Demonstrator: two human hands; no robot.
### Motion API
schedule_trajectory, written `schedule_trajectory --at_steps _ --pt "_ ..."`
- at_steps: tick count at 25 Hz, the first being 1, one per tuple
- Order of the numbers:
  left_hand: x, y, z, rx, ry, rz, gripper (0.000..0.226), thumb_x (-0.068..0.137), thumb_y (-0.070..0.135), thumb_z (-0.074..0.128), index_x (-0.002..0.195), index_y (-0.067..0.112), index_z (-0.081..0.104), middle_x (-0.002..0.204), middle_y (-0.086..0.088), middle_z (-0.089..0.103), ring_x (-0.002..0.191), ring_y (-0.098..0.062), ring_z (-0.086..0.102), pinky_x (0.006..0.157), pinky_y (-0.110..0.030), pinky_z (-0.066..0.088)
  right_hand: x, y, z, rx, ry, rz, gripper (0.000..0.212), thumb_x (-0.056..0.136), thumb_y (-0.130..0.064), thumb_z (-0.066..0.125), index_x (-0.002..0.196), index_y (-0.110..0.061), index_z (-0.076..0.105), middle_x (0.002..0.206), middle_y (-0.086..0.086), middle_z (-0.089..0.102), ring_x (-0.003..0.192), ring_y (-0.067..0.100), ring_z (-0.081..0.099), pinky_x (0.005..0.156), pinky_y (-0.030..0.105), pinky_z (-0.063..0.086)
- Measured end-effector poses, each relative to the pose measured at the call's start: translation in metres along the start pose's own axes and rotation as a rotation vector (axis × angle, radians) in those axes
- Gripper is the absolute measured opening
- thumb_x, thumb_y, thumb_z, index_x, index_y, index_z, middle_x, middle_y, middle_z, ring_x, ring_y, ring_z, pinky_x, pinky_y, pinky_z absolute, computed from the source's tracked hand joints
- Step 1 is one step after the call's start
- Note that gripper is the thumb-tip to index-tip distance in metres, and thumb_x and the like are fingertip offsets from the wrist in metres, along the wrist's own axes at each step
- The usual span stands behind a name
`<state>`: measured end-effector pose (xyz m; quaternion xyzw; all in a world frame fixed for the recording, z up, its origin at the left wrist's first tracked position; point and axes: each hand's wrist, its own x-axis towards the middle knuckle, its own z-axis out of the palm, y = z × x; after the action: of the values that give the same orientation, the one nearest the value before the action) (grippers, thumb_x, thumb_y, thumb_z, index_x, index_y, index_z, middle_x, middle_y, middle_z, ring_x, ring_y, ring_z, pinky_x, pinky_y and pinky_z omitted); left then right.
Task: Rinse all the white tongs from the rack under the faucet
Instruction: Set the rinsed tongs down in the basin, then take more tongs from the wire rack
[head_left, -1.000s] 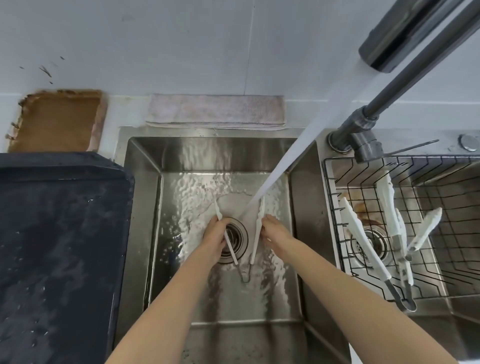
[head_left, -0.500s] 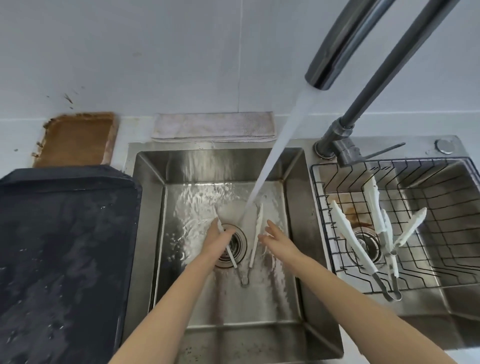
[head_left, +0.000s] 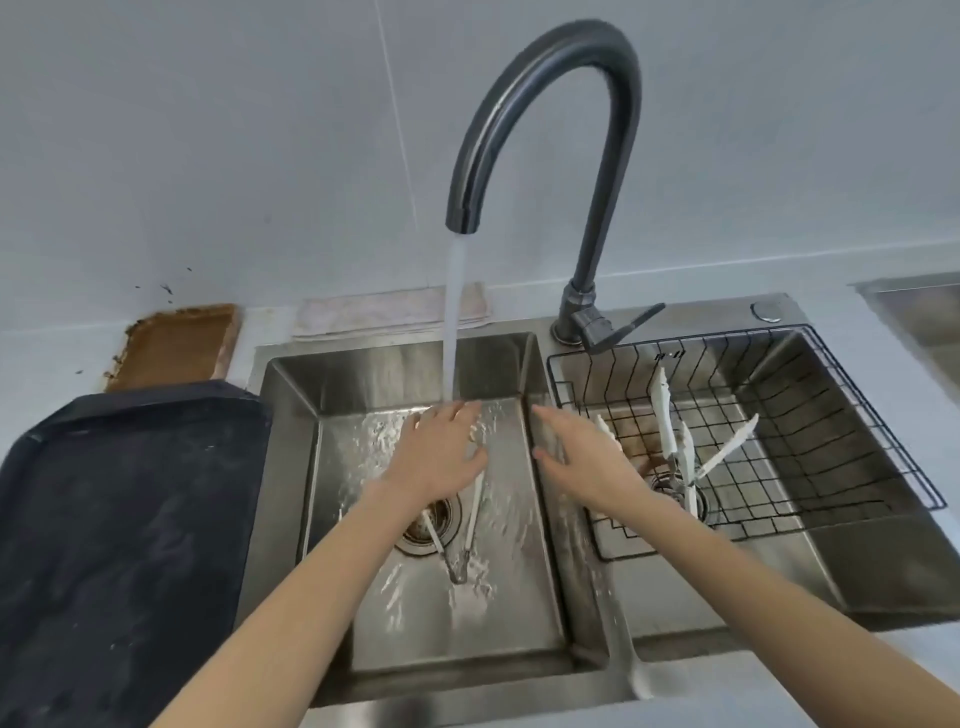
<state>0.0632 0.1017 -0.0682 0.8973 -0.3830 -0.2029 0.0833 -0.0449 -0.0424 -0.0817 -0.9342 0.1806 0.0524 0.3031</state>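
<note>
Water is streaming from the faucet (head_left: 550, 104) into the left sink basin (head_left: 291, 467), where one pair of white tongs (head_left: 470, 525) is lying spread over the drain; the left hand (head_left: 436, 457) is hovering flat above it, fingers straight, holding nothing; the right hand (head_left: 582, 462) is reaching open-fingered toward the wire rack (head_left: 831, 415), where more white tongs (head_left: 675, 441) are standing.

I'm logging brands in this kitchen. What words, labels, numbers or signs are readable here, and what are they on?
None can be read.
Wire rack: a small dark tag on the back rim, too small and blurred to read.
Faucet, sink, black tray: no visible text.
</note>
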Motion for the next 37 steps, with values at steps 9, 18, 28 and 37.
schedule_trajectory --at_steps 9,18,28,37 --pt "0.014 0.087 0.007 0.196 -0.006 0.145 0.059 0.092 0.033 0.036 0.146 0.016 0.019 0.155 -0.007 0.024 0.141 -0.025 0.022 0.116 -0.045 0.013 -0.029 0.076 -0.054 -0.287 0.001 0.169 0.058 0.092 -0.035 0.044 0.146 -0.019 0.029 0.149 0.005 0.039 0.138 0.024 0.034 0.114 0.04 0.024" --pt "0.057 0.172 0.053 0.293 -0.119 0.299 0.053 0.092 0.032 0.039 0.141 0.013 0.029 0.146 -0.011 0.036 0.136 -0.028 0.031 0.112 -0.047 0.021 -0.04 0.159 -0.065 -0.096 -0.045 0.489 0.046 0.094 -0.032 0.043 0.131 -0.004 0.041 0.128 0.024 0.051 0.112 0.037 0.054 0.091 0.043 0.048" --pt "0.077 0.189 0.086 0.203 -0.239 0.269 0.045 0.096 0.036 0.032 0.13 0.01 0.046 0.124 -0.013 0.055 0.114 -0.031 0.053 0.097 -0.044 0.04 -0.027 0.182 -0.043 0.18 0.073 0.555 0.044 0.095 -0.026 0.041 0.135 -0.006 0.044 0.118 0.024 0.061 0.1 0.035 0.061 0.07 0.027 0.04" --pt "0.068 0.189 0.088 -0.133 -0.142 0.183 0.039 0.093 0.011 0.037 0.131 0.007 0.045 0.131 -0.013 0.045 0.113 -0.033 0.054 0.096 -0.042 0.047 -0.019 0.163 -0.052 0.329 0.215 0.567 0.038 0.09 -0.016 0.05 0.124 -0.002 0.048 0.104 0.019 0.064 0.068 0.015 0.05 0.043 0.008 0.038"
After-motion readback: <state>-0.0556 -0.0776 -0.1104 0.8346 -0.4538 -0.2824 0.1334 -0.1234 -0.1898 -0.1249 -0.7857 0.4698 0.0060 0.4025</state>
